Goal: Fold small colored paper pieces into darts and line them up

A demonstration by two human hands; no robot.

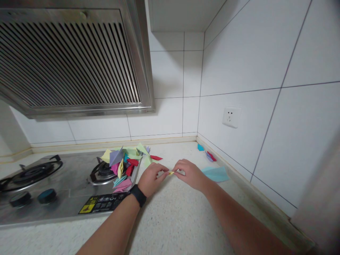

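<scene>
Between my two hands is a small piece of folded yellow paper (171, 173), mostly covered by fingers. My left hand (153, 178), with a black watch (138, 195) on its wrist, pinches one end. The fingertips of my right hand (189, 172) close on the other end. Both hands are just above the speckled countertop (175, 216). Left of them, a heap of folded coloured papers (117, 157) lies over the right burner and the counter's back part. A light blue sheet of paper (216, 174) lies to the right, partly behind my right forearm.
A steel gas stove (66, 198) with two black knobs is set in the counter at left. Above it hangs a slatted range hood (77, 63). Small folded papers (209, 156) lie by the right wall, below a socket (232, 117). Tiled walls meet at the back corner.
</scene>
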